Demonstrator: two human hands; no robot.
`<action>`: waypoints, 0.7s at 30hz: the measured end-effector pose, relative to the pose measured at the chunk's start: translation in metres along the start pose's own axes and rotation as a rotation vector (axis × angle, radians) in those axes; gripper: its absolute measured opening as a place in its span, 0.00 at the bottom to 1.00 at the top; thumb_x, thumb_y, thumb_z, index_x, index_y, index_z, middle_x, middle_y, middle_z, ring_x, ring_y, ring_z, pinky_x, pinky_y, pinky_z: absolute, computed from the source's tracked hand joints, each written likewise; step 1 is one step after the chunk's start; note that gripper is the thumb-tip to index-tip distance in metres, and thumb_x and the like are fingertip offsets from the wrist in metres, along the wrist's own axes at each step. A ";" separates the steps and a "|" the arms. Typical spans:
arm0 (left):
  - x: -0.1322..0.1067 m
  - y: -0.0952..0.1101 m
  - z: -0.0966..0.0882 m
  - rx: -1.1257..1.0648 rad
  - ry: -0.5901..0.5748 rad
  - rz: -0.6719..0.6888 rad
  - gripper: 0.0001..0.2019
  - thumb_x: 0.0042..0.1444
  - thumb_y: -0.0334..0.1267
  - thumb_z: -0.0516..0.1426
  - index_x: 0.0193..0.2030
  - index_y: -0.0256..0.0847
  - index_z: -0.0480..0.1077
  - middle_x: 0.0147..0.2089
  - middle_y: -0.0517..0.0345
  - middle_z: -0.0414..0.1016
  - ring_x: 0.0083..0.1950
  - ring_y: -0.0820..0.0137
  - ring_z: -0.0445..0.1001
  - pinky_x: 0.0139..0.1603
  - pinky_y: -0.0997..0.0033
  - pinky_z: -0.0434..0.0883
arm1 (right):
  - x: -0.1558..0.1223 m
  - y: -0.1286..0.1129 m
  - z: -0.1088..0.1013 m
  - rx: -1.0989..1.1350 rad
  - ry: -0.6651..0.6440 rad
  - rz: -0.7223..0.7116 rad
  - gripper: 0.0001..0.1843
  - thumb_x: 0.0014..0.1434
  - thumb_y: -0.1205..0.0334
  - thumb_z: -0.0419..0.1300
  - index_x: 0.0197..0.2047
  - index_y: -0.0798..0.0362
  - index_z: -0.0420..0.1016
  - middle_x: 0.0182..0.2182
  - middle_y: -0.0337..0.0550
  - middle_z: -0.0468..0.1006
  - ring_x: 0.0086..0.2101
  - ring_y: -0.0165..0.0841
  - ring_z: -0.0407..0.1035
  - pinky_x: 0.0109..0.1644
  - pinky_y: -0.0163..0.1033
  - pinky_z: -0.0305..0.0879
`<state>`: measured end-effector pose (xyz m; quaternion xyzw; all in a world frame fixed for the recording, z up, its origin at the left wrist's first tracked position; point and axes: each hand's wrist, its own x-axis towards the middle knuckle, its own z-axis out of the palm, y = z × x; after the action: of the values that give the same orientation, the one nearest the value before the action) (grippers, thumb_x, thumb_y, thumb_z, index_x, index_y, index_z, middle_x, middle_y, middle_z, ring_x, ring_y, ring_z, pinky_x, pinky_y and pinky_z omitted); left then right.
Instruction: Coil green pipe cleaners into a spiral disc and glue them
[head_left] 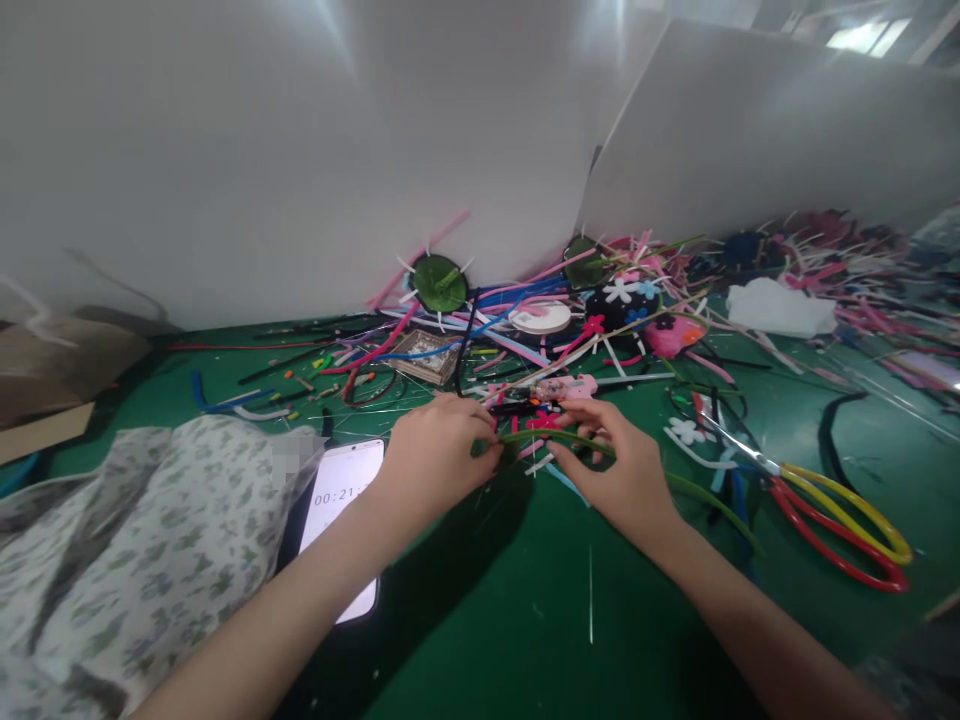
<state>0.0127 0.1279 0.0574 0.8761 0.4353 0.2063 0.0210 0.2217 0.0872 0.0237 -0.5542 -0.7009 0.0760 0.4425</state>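
A long green pipe cleaner (694, 490) runs across the front of me and bows slightly between my hands. My left hand (442, 445) is closed in a pinch on its left end. My right hand (619, 465) has it between thumb and curled fingers, and the rest trails off to the right past the wrist. Just behind the fingers lie a pink flower (544, 422) and a pink pen-like piece with clear beads (559, 388). Close under my left forearm is a phone (341, 470) with a running timer on its screen.
Scissors (836, 520) with red and yellow handles lie at right. Patterned cloth (210, 510) covers the left side. Tangled pipe cleaners (502, 295), round green pieces (439, 283), a small ornate frame (424, 355) and white wadding (780, 305) line the back, against a grey panel (300, 150).
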 end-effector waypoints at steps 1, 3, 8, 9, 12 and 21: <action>0.000 0.000 0.001 -0.007 -0.005 0.008 0.06 0.52 0.34 0.60 0.27 0.45 0.79 0.37 0.59 0.81 0.41 0.61 0.77 0.33 0.67 0.72 | 0.000 0.000 -0.001 0.024 0.012 -0.012 0.17 0.55 0.62 0.62 0.49 0.50 0.69 0.38 0.45 0.79 0.35 0.36 0.74 0.30 0.38 0.71; -0.001 0.001 0.003 -0.019 -0.017 0.029 0.06 0.51 0.33 0.61 0.26 0.46 0.79 0.36 0.59 0.81 0.41 0.61 0.77 0.33 0.67 0.72 | 0.000 -0.001 -0.003 0.066 0.036 -0.040 0.14 0.56 0.64 0.61 0.47 0.50 0.70 0.38 0.45 0.79 0.37 0.36 0.75 0.36 0.40 0.74; -0.001 0.003 0.003 -0.036 -0.041 0.018 0.06 0.52 0.34 0.61 0.27 0.46 0.79 0.36 0.60 0.80 0.41 0.61 0.77 0.33 0.67 0.71 | -0.001 -0.006 -0.007 0.057 0.116 -0.100 0.09 0.58 0.67 0.60 0.44 0.50 0.73 0.35 0.42 0.79 0.36 0.34 0.75 0.41 0.40 0.74; -0.001 0.003 0.003 -0.039 -0.046 0.006 0.06 0.52 0.35 0.60 0.27 0.46 0.78 0.35 0.60 0.80 0.41 0.61 0.77 0.33 0.67 0.71 | -0.001 -0.007 -0.007 0.033 0.134 -0.131 0.09 0.58 0.68 0.60 0.43 0.50 0.73 0.35 0.42 0.79 0.36 0.34 0.75 0.40 0.40 0.74; 0.000 0.003 0.001 -0.068 -0.061 -0.031 0.06 0.53 0.37 0.60 0.30 0.46 0.79 0.35 0.59 0.80 0.41 0.62 0.77 0.34 0.67 0.71 | -0.004 -0.011 -0.007 -0.027 0.185 -0.296 0.12 0.56 0.72 0.61 0.42 0.49 0.74 0.35 0.42 0.80 0.37 0.35 0.75 0.41 0.41 0.73; 0.004 -0.006 -0.002 -0.353 -0.057 -0.113 0.08 0.53 0.41 0.60 0.27 0.47 0.79 0.32 0.60 0.80 0.36 0.66 0.77 0.35 0.70 0.70 | -0.002 -0.013 -0.008 -0.025 0.237 -0.373 0.15 0.55 0.74 0.61 0.43 0.48 0.73 0.35 0.43 0.80 0.37 0.37 0.75 0.42 0.44 0.73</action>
<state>0.0092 0.1346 0.0590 0.8383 0.4402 0.2532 0.1982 0.2181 0.0774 0.0350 -0.4254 -0.7352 -0.0816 0.5214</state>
